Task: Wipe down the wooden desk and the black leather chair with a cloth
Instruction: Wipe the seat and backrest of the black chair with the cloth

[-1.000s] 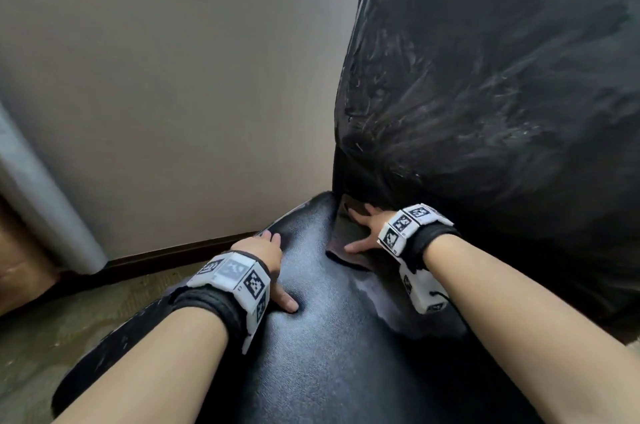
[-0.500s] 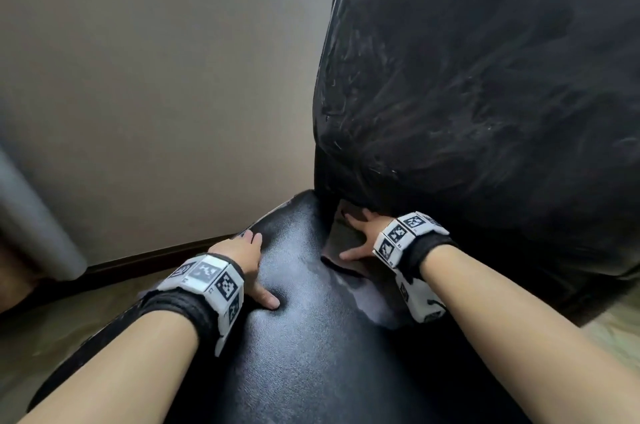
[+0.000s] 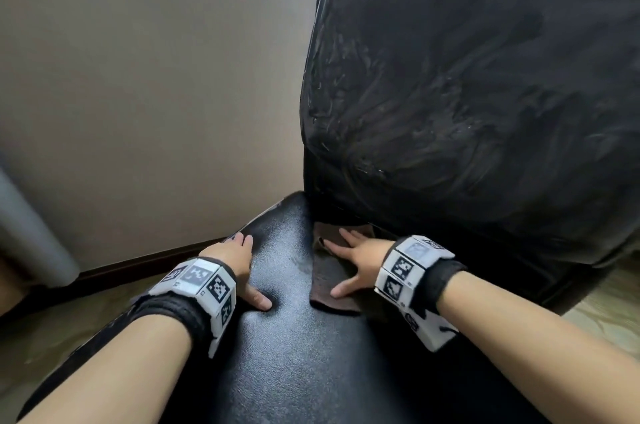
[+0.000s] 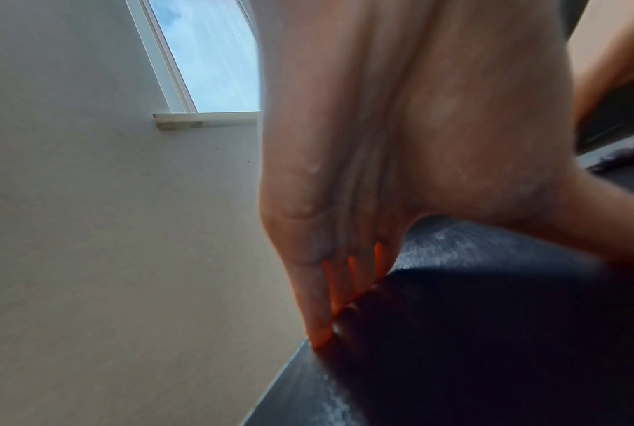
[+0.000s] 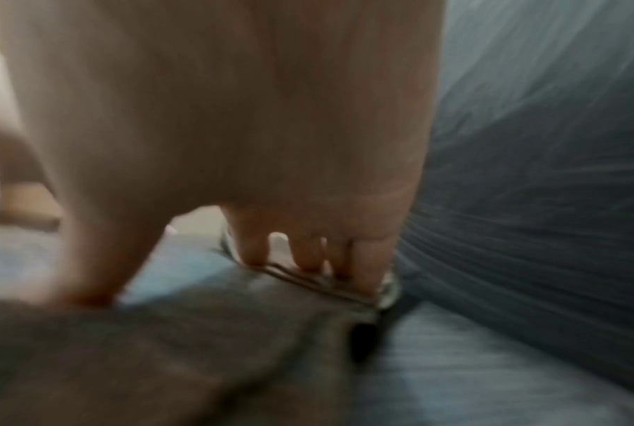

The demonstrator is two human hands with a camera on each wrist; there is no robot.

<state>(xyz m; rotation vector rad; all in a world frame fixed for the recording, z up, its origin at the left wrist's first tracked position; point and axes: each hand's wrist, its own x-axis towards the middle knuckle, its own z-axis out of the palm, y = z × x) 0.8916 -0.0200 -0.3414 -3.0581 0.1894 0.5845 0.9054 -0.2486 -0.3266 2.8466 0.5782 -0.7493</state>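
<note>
The black leather chair fills the right and lower head view, its seat below and its streaked backrest upright. A dark brown cloth lies flat on the seat close to the backrest's foot. My right hand presses on it with straight, spread fingers; the right wrist view shows the cloth under the fingertips, blurred. My left hand rests flat on the seat's left edge, thumb on top. In the left wrist view its fingers lie along the seat edge.
A beige wall with a dark skirting board stands just left of the chair. A grey curtain or post hangs at far left. Patterned floor shows below it. A window is high on the wall.
My right hand has slid the cloth back along the seat toward me, away from the crease at the backrest. The left hand stays on the seat edge. The view shifted slightly.
</note>
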